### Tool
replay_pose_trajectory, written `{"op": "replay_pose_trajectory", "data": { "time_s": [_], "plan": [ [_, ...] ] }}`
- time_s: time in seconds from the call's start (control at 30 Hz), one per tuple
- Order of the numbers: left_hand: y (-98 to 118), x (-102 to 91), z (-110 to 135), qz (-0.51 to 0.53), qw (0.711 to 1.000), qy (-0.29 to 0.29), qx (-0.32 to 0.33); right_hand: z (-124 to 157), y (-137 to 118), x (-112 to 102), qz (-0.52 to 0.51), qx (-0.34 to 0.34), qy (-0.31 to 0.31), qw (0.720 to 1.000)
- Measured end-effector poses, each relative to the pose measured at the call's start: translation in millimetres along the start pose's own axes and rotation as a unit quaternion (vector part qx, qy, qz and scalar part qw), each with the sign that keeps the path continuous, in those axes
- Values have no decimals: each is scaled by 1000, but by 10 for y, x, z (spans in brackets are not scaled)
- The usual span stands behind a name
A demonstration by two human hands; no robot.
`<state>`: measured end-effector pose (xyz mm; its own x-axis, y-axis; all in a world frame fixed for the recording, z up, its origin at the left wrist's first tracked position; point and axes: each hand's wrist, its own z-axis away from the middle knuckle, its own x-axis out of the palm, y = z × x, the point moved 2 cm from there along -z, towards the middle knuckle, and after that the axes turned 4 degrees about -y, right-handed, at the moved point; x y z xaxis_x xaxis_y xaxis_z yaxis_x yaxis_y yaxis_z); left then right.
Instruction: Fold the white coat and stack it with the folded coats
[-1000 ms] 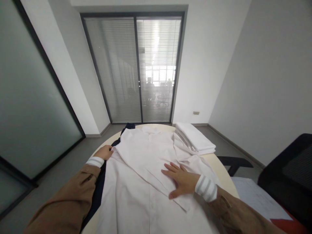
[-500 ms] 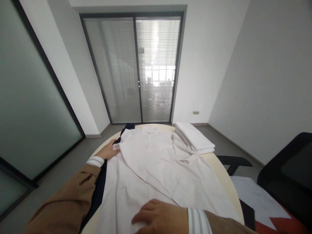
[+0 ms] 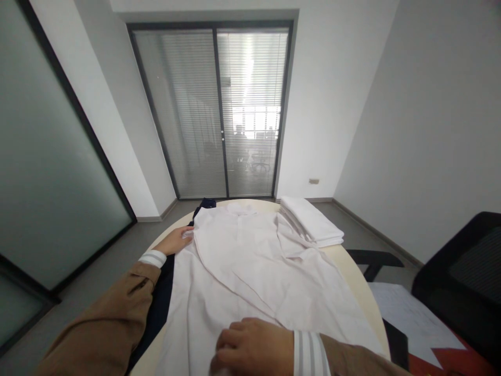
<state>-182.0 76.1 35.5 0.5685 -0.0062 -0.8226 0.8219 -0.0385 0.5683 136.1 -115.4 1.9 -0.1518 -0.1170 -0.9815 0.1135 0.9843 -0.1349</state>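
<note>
A white shirt [image 3: 250, 261] lies spread out, collar toward the far edge of the round table [image 3: 354, 271]. My left hand [image 3: 178, 241] is closed on the shirt's left edge near the shoulder, thumb and fingers pinching the cloth. Lower down, my right hand [image 3: 250, 347] is over the near part of the shirt, its fingers curled closed on the fabric; the fingertips are partly hidden by the hand. Dark navy cloth [image 3: 162, 292] shows beneath and left of the shirt.
A stack of folded white cloth [image 3: 311, 222] sits at the table's far right. To the right stand a black office chair [image 3: 462, 277] with an armrest [image 3: 373, 258] and papers [image 3: 415, 316] over something red. Beyond the table is a glass door with blinds [image 3: 219, 115].
My right hand's fingers have curled in from a more extended pose, and the hand has shifted slightly left. The left hand's hold on the shirt edge has moved only a little.
</note>
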Motion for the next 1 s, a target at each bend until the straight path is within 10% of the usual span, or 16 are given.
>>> {"op": "replay_pose_trajectory", "data": {
  "time_s": [0.23,0.5,0.7,0.87,1.0],
  "plan": [
    [74,85,-31,25,1000,-7,9,-183,-17,414,44,-67,-25,996],
    [25,46,-18,31,999,-18,-19,-75,222,-290,-174,106,-93,975],
    [6,45,-35,13,999,-23,-31,-145,165,-461,-70,118,-20,990],
    [1,61,-40,7,999,-34,-27,-574,-191,-73,4,-95,51,994],
    [-8,69,-43,6,999,-39,-23,-956,-233,414,64,13,-40,997]
  ]
}}
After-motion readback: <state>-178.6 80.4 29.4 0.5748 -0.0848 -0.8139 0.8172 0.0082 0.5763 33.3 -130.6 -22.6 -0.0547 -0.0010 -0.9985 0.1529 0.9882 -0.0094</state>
